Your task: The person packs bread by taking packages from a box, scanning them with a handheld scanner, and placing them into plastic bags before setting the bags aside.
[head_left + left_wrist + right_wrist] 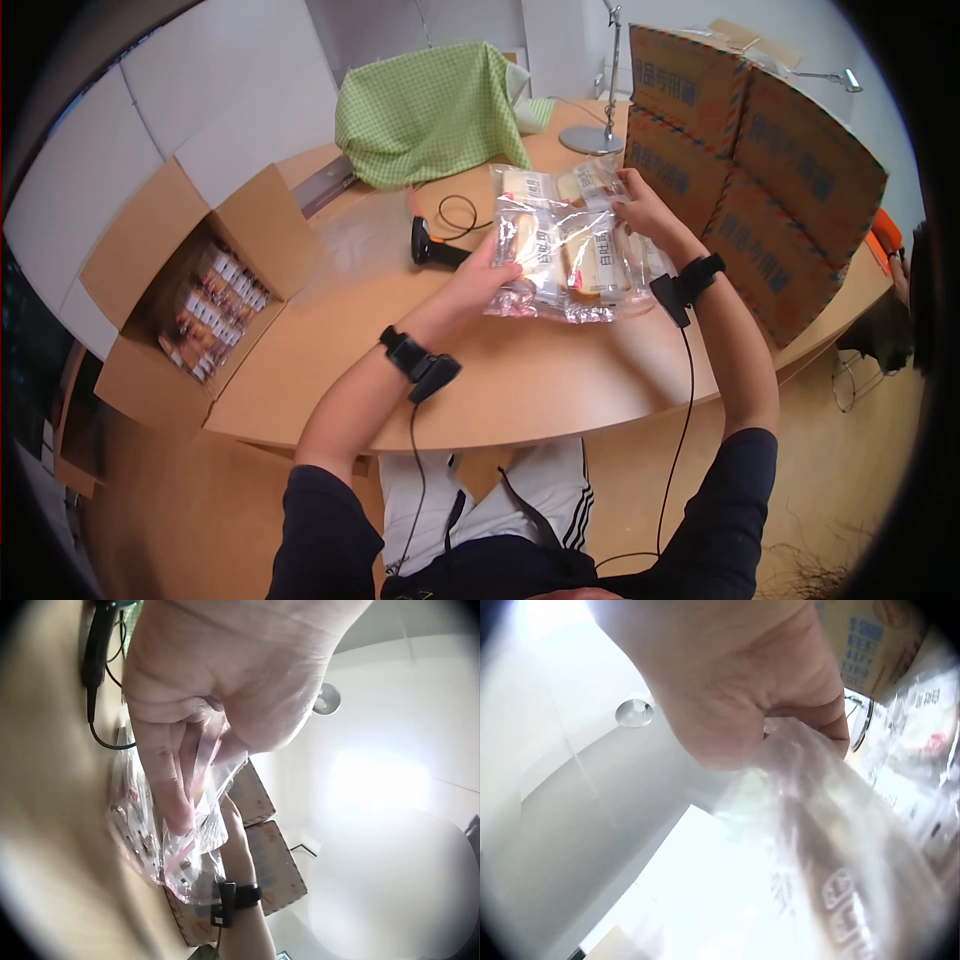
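A clear plastic bag [560, 265] of several wrapped bread slices hangs between both hands over the table. On its left edge, the left hand [482, 275] grips the film with the thumb on top. In the left wrist view the bag's crinkled film [196, 859] runs between the curled fingers [169, 791]. At the bag's far right corner the right hand [645, 210] pinches the plastic. The right wrist view has the gathered film [802, 772] coming out of the curled right hand [757, 697]. White labels with dark print show on the slices.
An open carton [110, 375] of packaged food stands at the left. Beyond the left hand lies a black scanner [430, 245] with its cable. A green checked cloth [430, 110] covers something at the back; a lamp base [590, 140] and stacked cartons [755, 170] are on the right.
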`<state>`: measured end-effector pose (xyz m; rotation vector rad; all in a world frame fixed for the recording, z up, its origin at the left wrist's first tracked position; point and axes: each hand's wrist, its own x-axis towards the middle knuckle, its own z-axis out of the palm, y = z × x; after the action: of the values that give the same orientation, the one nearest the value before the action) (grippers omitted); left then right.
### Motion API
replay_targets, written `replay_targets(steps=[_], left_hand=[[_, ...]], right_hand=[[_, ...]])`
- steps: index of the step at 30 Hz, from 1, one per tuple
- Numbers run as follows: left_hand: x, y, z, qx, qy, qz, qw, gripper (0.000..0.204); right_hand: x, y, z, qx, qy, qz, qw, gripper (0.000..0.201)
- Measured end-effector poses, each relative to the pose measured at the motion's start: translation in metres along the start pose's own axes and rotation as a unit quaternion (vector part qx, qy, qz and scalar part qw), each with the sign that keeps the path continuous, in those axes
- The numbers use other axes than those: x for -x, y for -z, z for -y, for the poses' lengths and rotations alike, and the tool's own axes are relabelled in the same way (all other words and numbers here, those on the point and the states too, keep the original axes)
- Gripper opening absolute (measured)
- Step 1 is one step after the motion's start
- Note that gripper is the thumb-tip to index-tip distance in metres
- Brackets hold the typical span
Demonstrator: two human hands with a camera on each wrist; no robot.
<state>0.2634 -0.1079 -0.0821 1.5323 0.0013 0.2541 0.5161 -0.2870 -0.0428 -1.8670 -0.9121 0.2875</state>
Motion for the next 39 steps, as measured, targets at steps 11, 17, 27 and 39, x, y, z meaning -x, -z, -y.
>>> replay_targets(steps=[11, 17, 27, 39], left_hand=[[-0.084, -0.037, 0.03, -0.06, 0.138, -0.062, 0.987, 0.061], [-0.076, -0.025, 0.029, -0.278, 0.171, -0.029, 0.945, 0.042], [0.007, -0.036, 0.003, -0.318, 0.129, -0.027, 0.939, 0.049], [0.153, 0.178, -0.013, -0.623, 0.109, -0.239, 0.737, 0.023]], right_hand=[[-0.041, 0.032, -0.061, 0.175, 0.025, -0.125, 0.976, 0.054], [-0.021, 0.02, -0.067, 0.282, -0.106, -0.067, 0.951, 0.058], [0.023, -0.036, -0.022, 0.399, 0.166, -0.104, 0.896, 0.048], [0.109, -0.178, 0.083, 0.132, 0.326, 0.397, 0.848, 0.025]])
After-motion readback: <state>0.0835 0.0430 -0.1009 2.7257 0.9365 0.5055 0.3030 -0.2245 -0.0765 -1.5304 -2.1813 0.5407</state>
